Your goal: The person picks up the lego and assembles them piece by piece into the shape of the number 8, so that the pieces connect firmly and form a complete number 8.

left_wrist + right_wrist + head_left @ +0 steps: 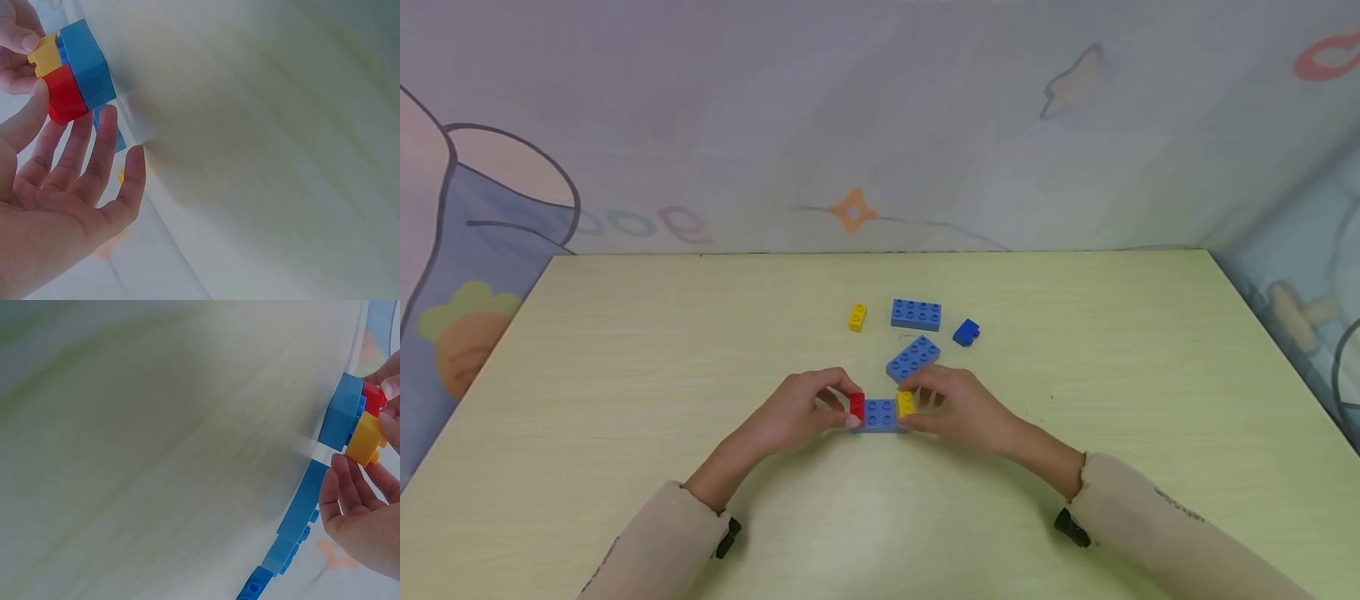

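Left fingers [837,377] pinch a red brick [858,405], right fingers [928,376] a yellow brick [906,404], maybe to steady them on one blue brick [881,412] (far from the counter's [625,375] back edge).

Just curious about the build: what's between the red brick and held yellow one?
Between red brick and yellow brick, the head view shows four studs of the blue brick beneath.
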A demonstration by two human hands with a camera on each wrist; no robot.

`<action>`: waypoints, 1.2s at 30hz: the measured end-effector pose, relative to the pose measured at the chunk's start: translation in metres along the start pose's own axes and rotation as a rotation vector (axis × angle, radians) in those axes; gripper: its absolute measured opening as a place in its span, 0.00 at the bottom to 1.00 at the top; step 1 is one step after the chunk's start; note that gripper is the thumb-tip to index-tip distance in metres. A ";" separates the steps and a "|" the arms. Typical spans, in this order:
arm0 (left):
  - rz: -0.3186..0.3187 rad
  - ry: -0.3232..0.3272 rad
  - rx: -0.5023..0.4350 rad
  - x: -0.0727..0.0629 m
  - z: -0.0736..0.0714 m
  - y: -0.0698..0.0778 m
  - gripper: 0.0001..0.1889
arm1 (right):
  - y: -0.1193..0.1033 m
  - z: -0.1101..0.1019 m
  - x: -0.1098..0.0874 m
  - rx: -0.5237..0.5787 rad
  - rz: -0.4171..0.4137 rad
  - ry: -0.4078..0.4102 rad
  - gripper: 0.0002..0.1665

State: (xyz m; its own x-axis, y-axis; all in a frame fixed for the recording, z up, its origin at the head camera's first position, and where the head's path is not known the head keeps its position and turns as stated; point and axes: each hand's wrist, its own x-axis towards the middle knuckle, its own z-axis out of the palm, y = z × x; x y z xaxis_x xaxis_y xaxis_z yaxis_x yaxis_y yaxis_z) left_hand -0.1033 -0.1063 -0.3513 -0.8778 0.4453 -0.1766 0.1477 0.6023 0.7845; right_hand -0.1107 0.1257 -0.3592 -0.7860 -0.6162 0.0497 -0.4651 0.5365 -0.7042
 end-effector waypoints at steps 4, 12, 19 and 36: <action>0.001 0.000 0.002 0.000 0.000 0.000 0.10 | -0.001 0.000 0.001 -0.001 0.006 -0.006 0.21; -0.006 0.003 0.013 0.000 0.000 0.000 0.10 | -0.001 0.001 0.001 0.012 -0.002 0.003 0.21; 0.000 0.000 0.016 0.000 0.000 0.000 0.10 | -0.001 0.000 0.002 0.021 0.002 -0.001 0.21; 0.017 -0.009 0.015 0.001 -0.001 -0.001 0.10 | -0.001 -0.001 0.004 0.020 -0.008 -0.013 0.21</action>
State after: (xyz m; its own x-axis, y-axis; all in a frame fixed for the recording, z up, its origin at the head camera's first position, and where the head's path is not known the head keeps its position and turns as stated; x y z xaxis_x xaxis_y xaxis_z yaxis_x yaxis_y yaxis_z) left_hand -0.1043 -0.1072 -0.3518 -0.8709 0.4616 -0.1685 0.1695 0.6041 0.7786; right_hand -0.1138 0.1231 -0.3574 -0.7770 -0.6278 0.0462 -0.4630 0.5202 -0.7177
